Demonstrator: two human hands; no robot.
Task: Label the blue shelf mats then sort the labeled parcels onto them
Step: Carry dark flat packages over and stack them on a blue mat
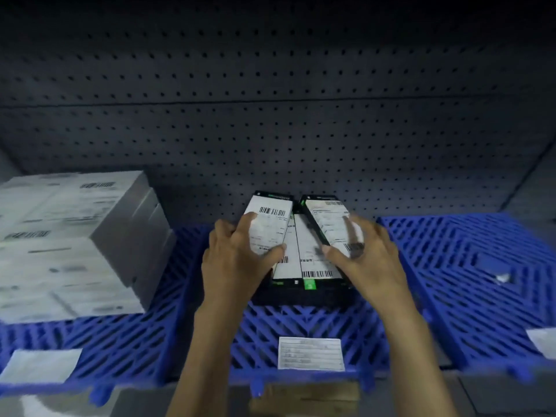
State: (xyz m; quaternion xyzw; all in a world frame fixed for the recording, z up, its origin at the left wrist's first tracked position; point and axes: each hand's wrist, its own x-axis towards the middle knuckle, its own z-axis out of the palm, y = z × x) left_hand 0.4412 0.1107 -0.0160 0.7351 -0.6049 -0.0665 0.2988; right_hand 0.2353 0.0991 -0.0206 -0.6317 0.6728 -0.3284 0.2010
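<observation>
Three blue lattice mats lie side by side on the shelf: left mat (pixel 126 335), middle mat (pixel 301 323), right mat (pixel 469 266). Each carries a white label at its front: left label (pixel 40 365), middle label (pixel 311 353), right label (pixel 543 341). Black parcels with white barcode labels are stacked on the middle mat. My left hand (pixel 233 260) grips the upper left parcel (pixel 272 215), thumb on its near edge. My right hand (pixel 365 260), wearing a dark ring, grips the tilted upper right parcel (pixel 326 218). Lower parcels (pixel 301 266) lie flat beneath them.
A stack of white-labelled grey boxes (pixel 75 239) fills the left mat. A dark pegboard (pixel 270 115) backs the shelf. A small dark patch with a bright scrap (pixel 496 269) sits on the right mat. A brown carton edge (pixel 304 398) shows below the shelf front.
</observation>
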